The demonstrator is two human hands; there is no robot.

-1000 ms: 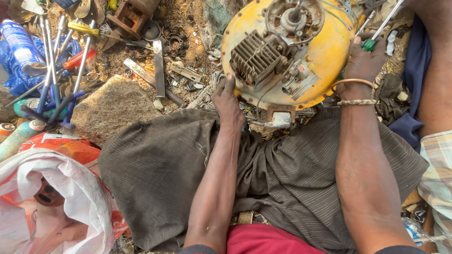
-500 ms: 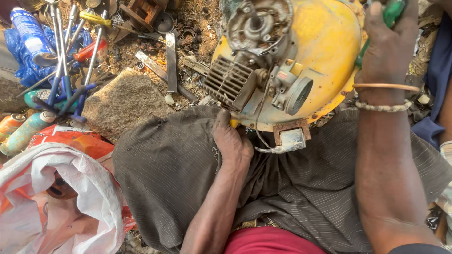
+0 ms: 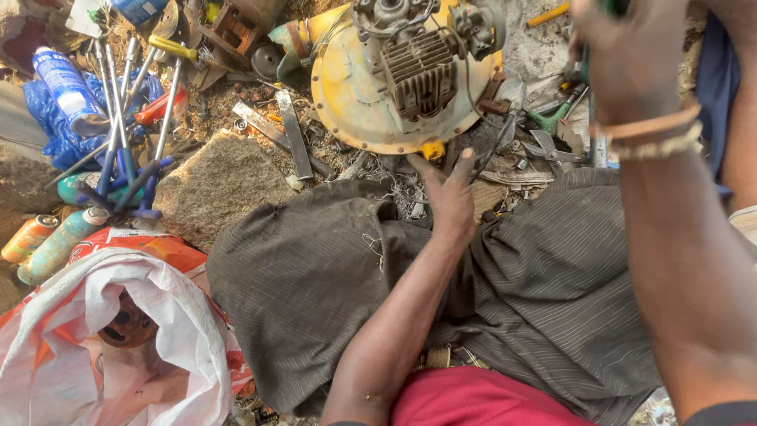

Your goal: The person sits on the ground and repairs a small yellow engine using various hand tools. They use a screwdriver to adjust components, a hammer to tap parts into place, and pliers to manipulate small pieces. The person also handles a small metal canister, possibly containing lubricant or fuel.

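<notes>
The left hand (image 3: 449, 197), fingers spread and empty, touches the lower rim of the round yellow metal engine housing (image 3: 355, 95) lying just ahead, while the raised right hand (image 3: 631, 55) grips a green-handled tool (image 3: 611, 6).

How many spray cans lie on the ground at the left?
3: a blue-and-white spray can at upper left, an orange can and a pale green can side by side at the left edge. Clutter may hide others.
</notes>
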